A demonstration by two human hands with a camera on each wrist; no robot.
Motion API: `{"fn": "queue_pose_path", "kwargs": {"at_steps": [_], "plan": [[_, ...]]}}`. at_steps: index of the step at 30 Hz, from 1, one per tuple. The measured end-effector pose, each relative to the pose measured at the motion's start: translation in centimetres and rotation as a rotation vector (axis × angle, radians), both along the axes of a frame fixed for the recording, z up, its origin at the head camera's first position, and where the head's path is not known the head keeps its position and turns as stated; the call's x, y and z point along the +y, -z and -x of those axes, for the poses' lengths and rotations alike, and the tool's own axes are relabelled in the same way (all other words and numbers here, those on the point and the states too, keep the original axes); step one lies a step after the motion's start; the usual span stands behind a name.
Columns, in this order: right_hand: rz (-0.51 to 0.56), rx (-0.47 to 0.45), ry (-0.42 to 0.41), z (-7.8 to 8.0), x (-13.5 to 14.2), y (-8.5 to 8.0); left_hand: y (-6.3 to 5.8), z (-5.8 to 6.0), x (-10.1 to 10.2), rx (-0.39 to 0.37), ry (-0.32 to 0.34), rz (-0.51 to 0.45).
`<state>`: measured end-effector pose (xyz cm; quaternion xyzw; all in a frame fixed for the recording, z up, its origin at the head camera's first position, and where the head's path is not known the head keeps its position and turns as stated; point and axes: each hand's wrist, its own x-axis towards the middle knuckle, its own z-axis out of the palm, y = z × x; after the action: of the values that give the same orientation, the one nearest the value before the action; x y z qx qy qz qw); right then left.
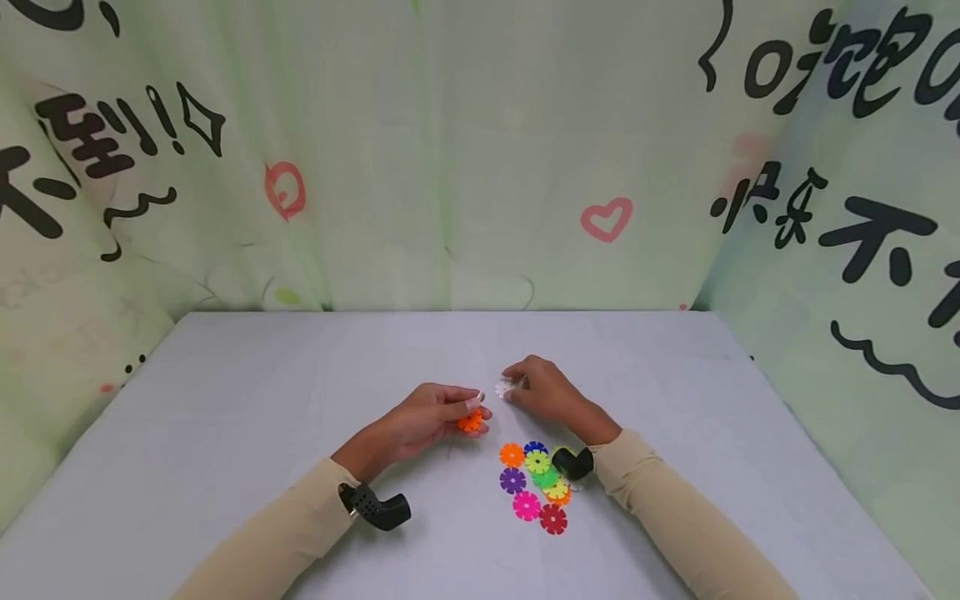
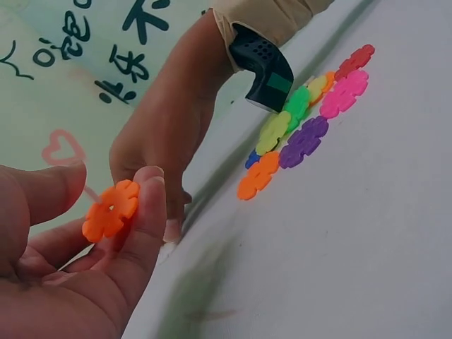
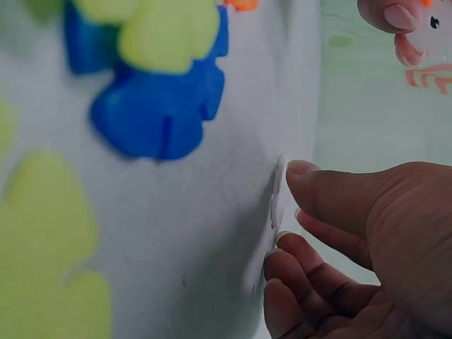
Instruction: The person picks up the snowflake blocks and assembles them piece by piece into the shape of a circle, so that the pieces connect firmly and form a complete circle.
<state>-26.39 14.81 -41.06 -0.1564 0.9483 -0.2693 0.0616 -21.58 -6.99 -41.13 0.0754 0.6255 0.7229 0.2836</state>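
Note:
My left hand (image 1: 423, 421) holds an orange flower-shaped plastic disc (image 2: 111, 210) above the table, between thumb and fingers. A small pale spot shows at those fingertips in the head view; I cannot tell what it is. To the right, my right hand (image 1: 551, 398) pinches a white flower-shaped disc (image 1: 503, 388) at the tabletop. In the right wrist view this white disc (image 3: 279, 191) appears edge-on, with the thumb at one end and fingertips at the other. Nearer to me lies a group of similar discs, among them a purple disc (image 1: 513, 480) and a pink disc (image 1: 527, 505).
The group also has a red disc (image 1: 553, 519), an orange disc (image 1: 512, 455), a blue disc (image 3: 152, 116) and several overlapping yellow and green ones. The right wrist's black camera (image 1: 573, 463) partly covers them. A white cloth covers the table (image 1: 300, 375), with printed curtains (image 1: 450, 167) around it.

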Motion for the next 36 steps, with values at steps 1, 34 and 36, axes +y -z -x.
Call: {"fn": "queue_pose_path", "kwargs": {"at_steps": [1,34,36], "plan": [[-0.004,0.001,0.000,0.0,-0.1,0.1,-0.1,0.0,0.0,-0.007,0.003,-0.001],[0.352,0.094,-0.081,-0.7,1.1,-2.2,-0.2,0.5,-0.3,0.234,-0.032,0.307],[0.376,0.072,-0.098,-0.8,0.9,-2.3,-0.2,0.5,-0.2,0.237,-0.039,0.314]]}}
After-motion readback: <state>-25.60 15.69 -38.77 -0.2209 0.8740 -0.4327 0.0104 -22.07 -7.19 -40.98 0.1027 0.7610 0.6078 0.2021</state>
